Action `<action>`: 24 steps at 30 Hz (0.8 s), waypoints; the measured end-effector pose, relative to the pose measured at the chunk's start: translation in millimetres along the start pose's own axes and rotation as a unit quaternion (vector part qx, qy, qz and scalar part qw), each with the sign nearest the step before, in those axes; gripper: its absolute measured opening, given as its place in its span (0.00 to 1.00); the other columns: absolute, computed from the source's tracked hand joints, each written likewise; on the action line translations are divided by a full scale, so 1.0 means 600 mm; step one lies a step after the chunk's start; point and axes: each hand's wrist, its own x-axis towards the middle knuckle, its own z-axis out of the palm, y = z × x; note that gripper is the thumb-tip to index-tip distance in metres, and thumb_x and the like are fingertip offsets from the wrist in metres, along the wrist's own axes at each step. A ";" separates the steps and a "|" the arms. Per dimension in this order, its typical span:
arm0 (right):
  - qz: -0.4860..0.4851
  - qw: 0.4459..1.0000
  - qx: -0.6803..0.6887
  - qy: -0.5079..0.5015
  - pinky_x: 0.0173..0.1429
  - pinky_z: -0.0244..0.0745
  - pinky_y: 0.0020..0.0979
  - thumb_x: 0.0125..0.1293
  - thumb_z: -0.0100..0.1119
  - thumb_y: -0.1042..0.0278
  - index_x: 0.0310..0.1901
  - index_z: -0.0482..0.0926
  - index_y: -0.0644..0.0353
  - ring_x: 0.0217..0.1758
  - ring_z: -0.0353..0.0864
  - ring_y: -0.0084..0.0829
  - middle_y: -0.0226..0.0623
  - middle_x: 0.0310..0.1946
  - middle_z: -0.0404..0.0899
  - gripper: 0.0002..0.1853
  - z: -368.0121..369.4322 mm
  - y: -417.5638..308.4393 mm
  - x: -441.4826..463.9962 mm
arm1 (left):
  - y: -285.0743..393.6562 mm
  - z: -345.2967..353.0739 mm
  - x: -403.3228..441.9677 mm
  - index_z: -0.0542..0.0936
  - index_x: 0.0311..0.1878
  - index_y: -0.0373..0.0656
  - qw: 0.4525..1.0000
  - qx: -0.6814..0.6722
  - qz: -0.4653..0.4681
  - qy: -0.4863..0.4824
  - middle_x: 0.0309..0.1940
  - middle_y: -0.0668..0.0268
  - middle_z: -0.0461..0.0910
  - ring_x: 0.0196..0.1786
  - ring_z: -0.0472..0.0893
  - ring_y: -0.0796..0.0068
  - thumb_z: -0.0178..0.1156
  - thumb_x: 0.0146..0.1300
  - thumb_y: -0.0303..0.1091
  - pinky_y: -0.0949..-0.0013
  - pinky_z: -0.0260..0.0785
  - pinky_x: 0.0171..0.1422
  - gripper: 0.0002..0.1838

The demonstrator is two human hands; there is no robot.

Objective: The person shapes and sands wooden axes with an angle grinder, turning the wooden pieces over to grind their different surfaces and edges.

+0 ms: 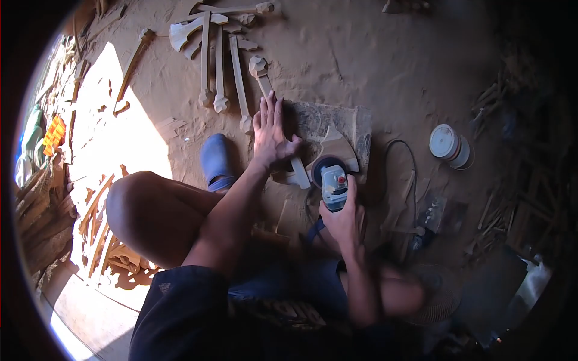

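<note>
A pale carved wooden axe (338, 144) lies across a flat grey slab (313, 117) on the ground, its knobbed handle end pointing up and left. Over the handle lies my left hand (272, 133), pressing it down with fingers stretched along it and thumb out to the side. My right hand (344, 218) is wrapped around an angle grinder (335, 185). The grinder's dark round disc (328, 165) is against or just over the lower part of the axe head; exact contact is hard to tell.
Several similar wooden axes (205, 54) lie at the upper left. A white tub (445, 143) stands to the right, near a dark cable (411, 162). Wood offcuts (99, 240) are heaped at the lower left. A blue clog (217, 159) is on my foot.
</note>
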 end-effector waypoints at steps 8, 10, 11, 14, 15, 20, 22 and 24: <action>-0.010 1.000 0.006 -0.013 0.51 0.81 0.58 0.57 0.75 0.62 0.78 0.60 0.53 0.50 0.85 0.66 0.64 0.50 0.85 0.48 0.014 0.003 0.003 | -0.006 0.006 0.002 0.55 0.83 0.35 1.000 0.012 0.012 0.012 0.87 0.47 0.44 0.88 0.45 0.43 0.63 0.46 0.49 0.39 0.43 0.85 0.59; -0.022 1.000 0.015 -0.013 0.51 0.81 0.58 0.58 0.75 0.62 0.78 0.60 0.53 0.50 0.85 0.66 0.64 0.50 0.85 0.48 0.015 0.007 0.003 | -0.008 0.012 -0.001 0.56 0.82 0.34 0.999 0.025 0.019 0.023 0.87 0.46 0.45 0.88 0.46 0.42 0.63 0.46 0.49 0.39 0.45 0.85 0.59; -0.029 0.999 -0.010 -0.010 0.50 0.82 0.58 0.58 0.74 0.62 0.79 0.60 0.54 0.49 0.86 0.65 0.64 0.51 0.85 0.48 0.015 0.008 0.003 | -0.009 0.016 -0.002 0.57 0.82 0.34 0.999 0.028 0.023 0.026 0.87 0.46 0.45 0.88 0.47 0.41 0.63 0.46 0.49 0.38 0.45 0.85 0.59; -0.050 0.997 -0.058 0.004 0.48 0.83 0.56 0.58 0.74 0.61 0.80 0.59 0.56 0.47 0.88 0.62 0.62 0.52 0.85 0.49 0.017 0.008 0.005 | -0.007 0.014 0.002 0.60 0.80 0.31 0.998 0.046 0.035 0.041 0.86 0.45 0.49 0.86 0.52 0.38 0.64 0.44 0.49 0.37 0.51 0.82 0.58; -0.055 0.997 -0.057 0.014 0.48 0.83 0.56 0.58 0.74 0.61 0.80 0.59 0.56 0.47 0.88 0.61 0.62 0.53 0.85 0.49 0.021 0.010 0.005 | -0.009 0.017 0.001 0.60 0.80 0.31 0.997 0.045 0.040 0.042 0.86 0.45 0.49 0.86 0.53 0.38 0.64 0.44 0.49 0.37 0.51 0.82 0.57; -0.026 0.996 -0.068 0.046 0.49 0.81 0.57 0.58 0.75 0.61 0.79 0.60 0.56 0.48 0.86 0.63 0.62 0.50 0.85 0.49 0.018 0.010 0.015 | -0.012 0.013 0.003 0.61 0.78 0.29 0.996 0.047 0.059 0.047 0.85 0.44 0.50 0.84 0.55 0.34 0.64 0.44 0.49 0.36 0.54 0.80 0.57; -0.019 0.995 -0.067 0.070 0.51 0.79 0.59 0.59 0.75 0.61 0.78 0.60 0.56 0.50 0.84 0.67 0.65 0.47 0.85 0.48 0.008 0.020 0.024 | -0.011 0.013 0.004 0.62 0.78 0.29 0.996 0.050 0.056 0.042 0.85 0.45 0.51 0.84 0.55 0.33 0.64 0.43 0.48 0.36 0.54 0.81 0.57; 0.036 0.993 -0.089 0.067 0.52 0.78 0.60 0.59 0.75 0.60 0.78 0.59 0.55 0.50 0.84 0.67 0.64 0.47 0.85 0.48 -0.006 0.022 0.031 | -0.009 0.013 0.004 0.62 0.78 0.29 0.997 0.053 0.051 0.039 0.85 0.45 0.51 0.84 0.55 0.33 0.64 0.43 0.48 0.36 0.53 0.81 0.56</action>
